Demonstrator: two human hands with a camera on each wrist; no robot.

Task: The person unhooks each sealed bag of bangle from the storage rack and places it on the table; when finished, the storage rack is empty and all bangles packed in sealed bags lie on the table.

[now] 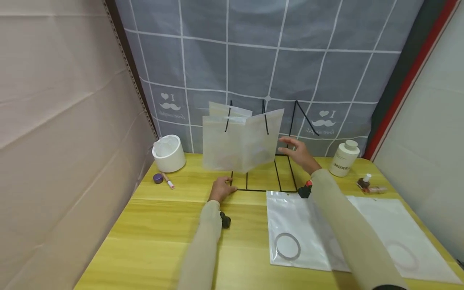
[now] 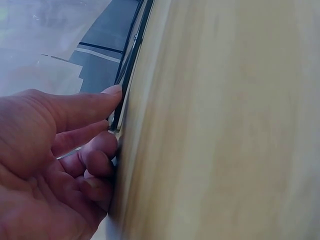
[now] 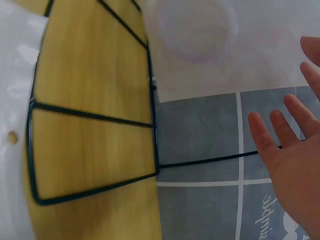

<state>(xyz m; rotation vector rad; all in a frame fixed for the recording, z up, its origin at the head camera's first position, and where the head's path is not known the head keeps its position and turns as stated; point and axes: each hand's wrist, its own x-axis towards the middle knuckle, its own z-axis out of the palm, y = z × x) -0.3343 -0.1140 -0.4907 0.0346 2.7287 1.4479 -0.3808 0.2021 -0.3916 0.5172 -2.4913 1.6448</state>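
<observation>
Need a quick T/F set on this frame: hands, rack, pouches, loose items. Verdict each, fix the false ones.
1. The left hand holds the front left corner of the black wire rack. True.
2. The white bottle stands to the right of the rack. True.
3. The right hand grips the white bottle. False: it holds nothing, its fingers extended beside the standing translucent pouches.
4. A flat pouch with a ring showing lies on the table, right of the left hand. True.
5. The purple cap is next to the white bottle. False: it is near the white round container, on the left side of the table.
</observation>
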